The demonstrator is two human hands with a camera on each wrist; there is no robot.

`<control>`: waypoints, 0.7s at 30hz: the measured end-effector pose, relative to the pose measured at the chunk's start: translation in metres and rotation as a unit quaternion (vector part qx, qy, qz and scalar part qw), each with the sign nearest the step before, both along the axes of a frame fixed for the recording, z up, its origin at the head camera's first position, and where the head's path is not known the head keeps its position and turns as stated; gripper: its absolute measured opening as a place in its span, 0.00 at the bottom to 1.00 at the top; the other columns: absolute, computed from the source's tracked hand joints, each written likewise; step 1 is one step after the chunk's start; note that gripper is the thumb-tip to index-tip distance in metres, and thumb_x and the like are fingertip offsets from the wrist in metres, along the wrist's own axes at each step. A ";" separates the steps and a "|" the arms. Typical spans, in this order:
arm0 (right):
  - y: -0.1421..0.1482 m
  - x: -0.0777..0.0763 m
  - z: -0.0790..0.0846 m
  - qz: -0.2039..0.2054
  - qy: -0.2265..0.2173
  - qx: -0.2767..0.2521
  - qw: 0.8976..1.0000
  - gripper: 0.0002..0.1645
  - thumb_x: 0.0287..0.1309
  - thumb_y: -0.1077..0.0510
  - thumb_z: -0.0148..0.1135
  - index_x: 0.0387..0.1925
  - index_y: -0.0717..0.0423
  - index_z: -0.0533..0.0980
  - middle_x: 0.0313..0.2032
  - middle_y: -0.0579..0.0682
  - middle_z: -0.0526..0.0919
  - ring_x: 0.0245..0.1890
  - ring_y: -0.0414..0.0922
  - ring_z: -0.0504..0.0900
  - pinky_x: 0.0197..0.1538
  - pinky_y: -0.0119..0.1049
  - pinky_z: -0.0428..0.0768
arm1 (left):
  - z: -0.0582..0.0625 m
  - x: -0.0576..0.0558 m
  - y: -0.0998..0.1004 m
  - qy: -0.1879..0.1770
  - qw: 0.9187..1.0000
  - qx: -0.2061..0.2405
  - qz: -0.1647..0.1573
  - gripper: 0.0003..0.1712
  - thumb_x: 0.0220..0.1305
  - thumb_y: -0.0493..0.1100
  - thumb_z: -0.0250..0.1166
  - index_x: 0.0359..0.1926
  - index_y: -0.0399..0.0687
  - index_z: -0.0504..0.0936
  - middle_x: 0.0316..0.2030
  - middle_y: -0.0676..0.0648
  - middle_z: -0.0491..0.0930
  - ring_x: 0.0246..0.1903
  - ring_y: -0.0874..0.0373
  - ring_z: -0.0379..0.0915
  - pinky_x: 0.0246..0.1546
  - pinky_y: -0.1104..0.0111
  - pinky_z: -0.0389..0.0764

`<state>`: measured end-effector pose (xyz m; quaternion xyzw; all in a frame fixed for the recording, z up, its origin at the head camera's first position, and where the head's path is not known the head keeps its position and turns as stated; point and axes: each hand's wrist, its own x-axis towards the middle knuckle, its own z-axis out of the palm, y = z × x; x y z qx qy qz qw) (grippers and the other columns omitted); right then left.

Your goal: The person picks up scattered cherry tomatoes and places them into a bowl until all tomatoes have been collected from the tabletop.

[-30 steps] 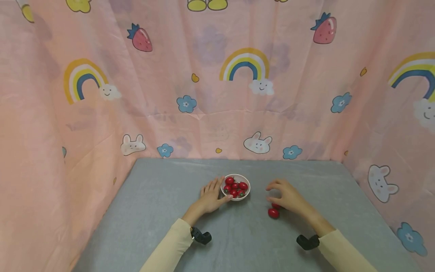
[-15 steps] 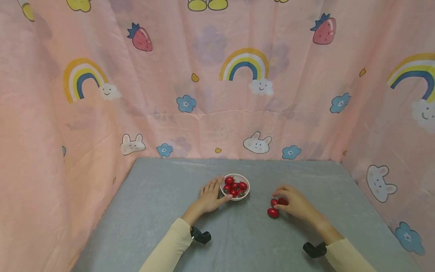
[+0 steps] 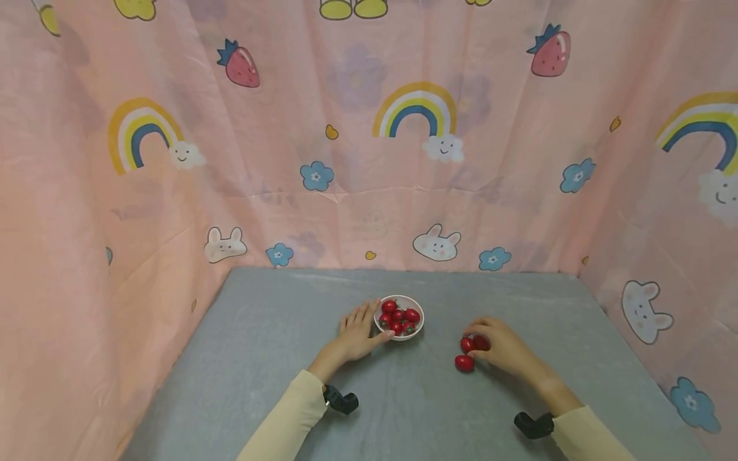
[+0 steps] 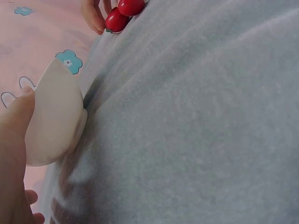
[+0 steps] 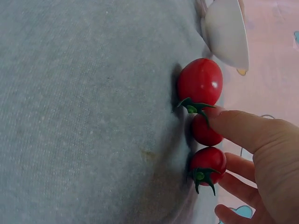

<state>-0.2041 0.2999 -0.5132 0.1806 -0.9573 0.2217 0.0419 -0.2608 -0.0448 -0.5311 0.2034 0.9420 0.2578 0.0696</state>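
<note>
My left hand (image 3: pixel 356 334) holds the left side of a small white bowl (image 4: pixel 58 112), thumb on its near rim and index finger at the far rim. Several cherry tomatoes (image 3: pixel 398 315) lie in the bowl. To its right, three more cherry tomatoes are close together on the cloth. My right hand (image 3: pixel 503 346) has thumb and fingers around the middle cherry tomato (image 5: pixel 205 130) and the far-side one with a green stem (image 5: pixel 208 163). The thumb tip overlaps the middle one; the index finger is hidden behind it. The nearest cherry tomato (image 3: pixel 464 363) sits just outside the thumb.
A grey cloth (image 3: pixel 277 339) covers the table. Pink patterned curtains (image 3: pixel 369 211) hang behind it and at both sides. A black wrist camera (image 3: pixel 341 401) sits on the left wrist and another black camera (image 3: pixel 533 425) on the right.
My right hand has moved right and toward me from above the loose tomatoes, its fingers and thumb now around them. The left hand and the bowl have stayed in place.
</note>
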 end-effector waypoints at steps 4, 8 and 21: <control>0.000 -0.003 -0.003 -0.002 -0.009 0.004 1.000 0.24 0.50 0.52 0.76 0.50 0.53 0.82 0.53 0.57 0.80 0.54 0.57 0.76 0.56 0.59 0.78 | -0.001 -0.001 0.000 0.000 1.000 -0.001 -0.001 0.51 0.66 0.74 0.50 0.79 0.58 0.42 0.78 0.39 0.49 0.76 0.37 0.45 0.71 0.37 0.47; -0.001 -0.005 -0.006 -0.008 -0.009 0.005 1.000 0.23 0.50 0.53 0.76 0.49 0.52 0.83 0.52 0.56 0.80 0.54 0.56 0.76 0.56 0.59 0.78 | 0.000 -0.001 0.000 0.000 1.000 0.004 -0.003 0.51 0.66 0.74 0.50 0.79 0.57 0.43 0.78 0.39 0.49 0.76 0.36 0.45 0.70 0.37 0.48; -0.005 -0.010 -0.012 -0.018 0.007 0.010 1.000 0.22 0.50 0.52 0.76 0.48 0.53 0.83 0.49 0.54 0.81 0.50 0.53 0.78 0.55 0.56 0.79 | 0.001 0.000 -0.001 -0.002 1.000 0.007 -0.002 0.51 0.66 0.74 0.50 0.79 0.58 0.42 0.78 0.39 0.48 0.76 0.36 0.45 0.71 0.37 0.48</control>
